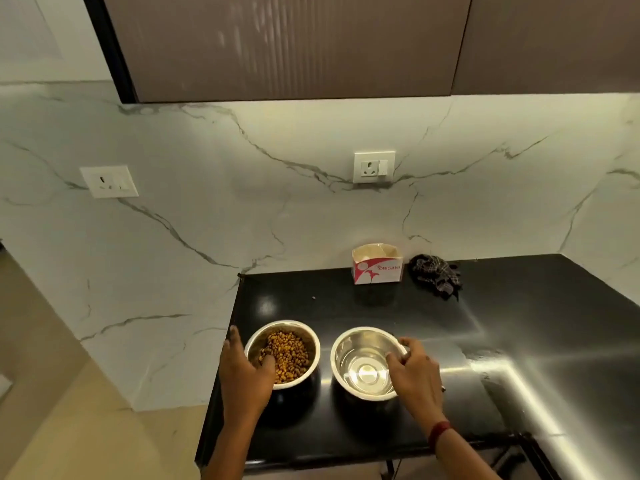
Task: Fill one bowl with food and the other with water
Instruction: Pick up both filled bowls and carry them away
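The left hand [244, 372] grips the near-left rim of the food bowl [311, 341], thumb inside. The right hand [414, 372] pinches the right rim of the shiny second bowl [346, 344] beside it on the black counter [381, 306]. A carton [377, 268] stands behind.

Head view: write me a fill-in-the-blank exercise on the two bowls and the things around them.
1. The left hand grips the steel bowl of brown kibble by its ____.
2. The right hand holds a second steel bowl, which stands to the ____ of the first.
3. Both bowls stand on a countertop coloured ____.
4. The dark checked cloth lies beside a red-and-white box printed with the word ____.
Missing words: rim; right; black; Origami.
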